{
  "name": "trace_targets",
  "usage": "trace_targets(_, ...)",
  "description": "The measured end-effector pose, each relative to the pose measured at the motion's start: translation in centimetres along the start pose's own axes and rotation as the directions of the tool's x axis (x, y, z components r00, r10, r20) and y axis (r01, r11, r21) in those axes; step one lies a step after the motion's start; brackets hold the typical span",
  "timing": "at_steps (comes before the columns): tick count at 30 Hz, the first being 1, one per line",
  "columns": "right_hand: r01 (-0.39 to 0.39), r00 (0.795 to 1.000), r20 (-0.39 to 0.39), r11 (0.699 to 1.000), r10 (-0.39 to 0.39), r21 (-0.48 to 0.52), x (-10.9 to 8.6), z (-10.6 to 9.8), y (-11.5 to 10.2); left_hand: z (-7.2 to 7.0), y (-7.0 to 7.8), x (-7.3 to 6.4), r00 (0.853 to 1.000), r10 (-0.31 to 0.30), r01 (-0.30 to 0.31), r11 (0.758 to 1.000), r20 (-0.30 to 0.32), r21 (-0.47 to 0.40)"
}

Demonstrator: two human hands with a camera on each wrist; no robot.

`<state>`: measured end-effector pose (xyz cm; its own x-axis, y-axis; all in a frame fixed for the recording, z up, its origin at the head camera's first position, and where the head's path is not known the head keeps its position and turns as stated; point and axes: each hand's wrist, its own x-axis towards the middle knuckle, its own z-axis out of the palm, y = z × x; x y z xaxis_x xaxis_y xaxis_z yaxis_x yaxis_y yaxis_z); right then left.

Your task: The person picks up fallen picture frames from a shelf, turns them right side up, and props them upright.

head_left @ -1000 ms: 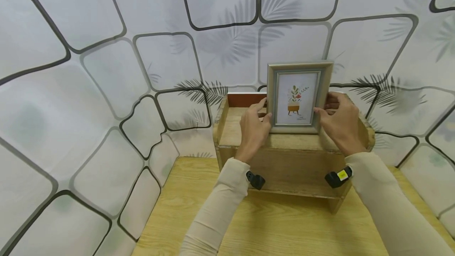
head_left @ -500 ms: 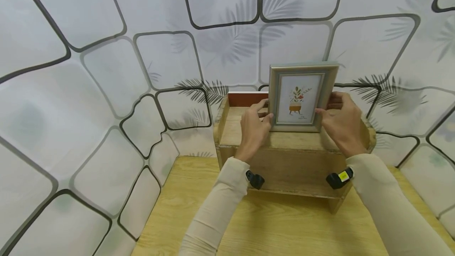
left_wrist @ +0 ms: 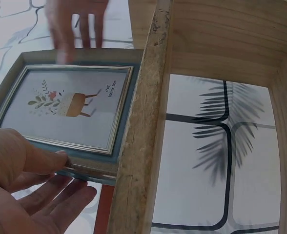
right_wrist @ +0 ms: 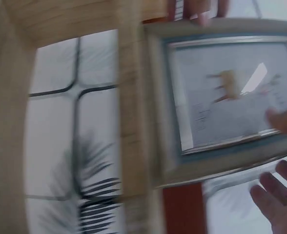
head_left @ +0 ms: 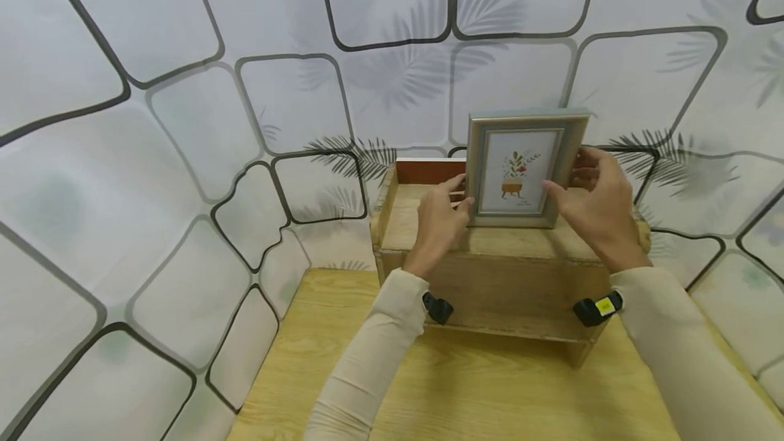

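Left hand pinches the left edge of the one picture frame, roughly upright at the top board of one wooden shelf unit on the table, likely for balance, while right hand, second of two, spreads loosely around the right edge, contact unclear.

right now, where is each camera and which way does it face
Head: worn there, facing forward and down at picture frame and wooden shelf; left hand, right hand and sleeves show.
Left wrist: worn there, facing frame and shelf; left hand lower left, right hand at top.
Right wrist: likewise; right hand at right edge, left hand at top.
Wrist views share the frame, sideways.
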<state>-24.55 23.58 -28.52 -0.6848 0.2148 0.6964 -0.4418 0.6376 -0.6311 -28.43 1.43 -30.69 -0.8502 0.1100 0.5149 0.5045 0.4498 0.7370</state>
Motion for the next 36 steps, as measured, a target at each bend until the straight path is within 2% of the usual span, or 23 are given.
trace_targets(3, 0.130, 0.988, -0.084, 0.991, -0.130, -0.007, 1.2, -0.7, -1.6, 0.1, 0.0, 0.0, 1.000, 0.004, -0.004, 1.000, 0.014, 0.007)
trace_targets(5, 0.225, 0.964, -0.138, 0.974, -0.227, -0.028, 2.3, -0.9, -2.8, 0.1, -0.1, 0.0, 1.000, 0.003, -0.003, 1.000, 0.018, -0.003)
trace_targets(7, 0.304, 0.938, -0.153, 0.950, -0.311, -0.070, 3.3, -0.7, -4.0, 0.0, -0.1, 0.1, 1.000, 0.002, -0.002, 1.000, 0.023, -0.014)
trace_targets(9, 0.357, 0.919, -0.135, 0.927, -0.371, -0.114, 4.2, -0.2, -5.2, -0.1, -0.1, 0.1, 1.000, 0.004, -0.003, 1.000, 0.027, -0.017)
trace_targets(11, 0.386, 0.914, -0.063, 0.907, -0.401, -0.169, 4.7, 0.5, -6.2, -0.1, -0.1, 0.1, 0.999, 0.006, -0.006, 1.000, 0.033, -0.012)
trace_targets(14, 0.359, 0.933, 0.093, 0.898, -0.346, -0.254, 5.0, 1.8, -7.5, -0.1, -0.1, 0.1, 0.999, 0.009, -0.009, 1.000, 0.033, -0.004)
trace_targets(17, 0.325, 0.939, 0.232, 0.874, -0.253, -0.362, 5.0, 2.7, -8.2, -0.2, 0.0, 0.1, 0.999, 0.002, -0.002, 1.000, 0.039, -0.006)
trace_targets(19, 0.319, 0.936, 0.281, 0.853, -0.214, -0.413, 5.0, 3.0, -8.4, -0.3, 0.0, 0.1, 0.999, -0.003, 0.004, 1.000, 0.051, -0.023)
trace_targets(23, 0.344, 0.929, 0.290, 0.820, -0.228, -0.457, 5.0, 3.2, -8.4, -0.5, 0.1, 0.3, 0.995, -0.009, 0.016, 0.997, 0.095, -0.080)
trace_targets(28, 0.366, 0.925, 0.273, 0.808, -0.262, -0.462, 5.0, 3.2, -8.3, -0.6, 0.2, 0.7, 0.992, -0.038, 0.057, 0.985, 0.119, -0.160)
trace_targets(31, 0.356, 0.928, 0.275, 0.808, -0.249, -0.469, 4.9, 3.3, -8.6, -0.6, 0.1, 0.7, 0.995, -0.042, 0.057, 0.986, 0.095, -0.158)
trace_targets(36, 0.334, 0.935, 0.276, 0.809, -0.221, -0.483, 4.8, 3.5, -8.9, -0.3, 0.1, 0.6, 0.998, -0.029, 0.035, 0.994, 0.060, -0.105)
